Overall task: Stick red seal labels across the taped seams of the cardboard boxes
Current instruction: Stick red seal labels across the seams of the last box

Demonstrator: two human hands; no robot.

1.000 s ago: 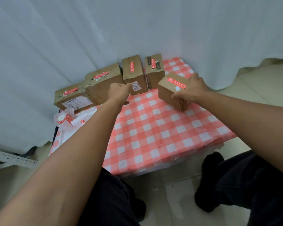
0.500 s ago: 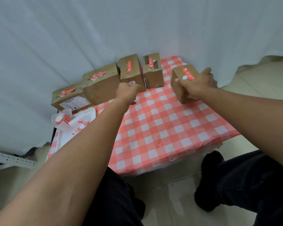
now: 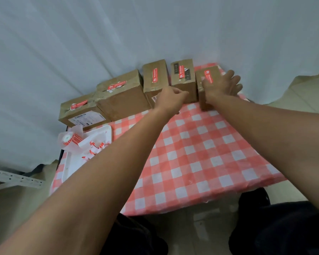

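Boxes now stand five in a row along the white curtain (image 3: 155,30), because my right hand (image 3: 221,85) has just slid the last cardboard box (image 3: 206,89) from mid-table back beside its neighbour (image 3: 182,80); its fingers have loosened and lie spread over the top and far side. My left hand (image 3: 170,99) hangs loosely curled in front of the middle box (image 3: 156,78), holding nothing I can see. Every box shows a red seal label (image 3: 208,76) across its seam, so I judge the sealing done. White print on the labels is too small to read; the leftmost box (image 3: 79,115) carries a barcoded shipping label (image 3: 87,119). The label roll (image 3: 70,141) sits in the white tray (image 3: 103,133).
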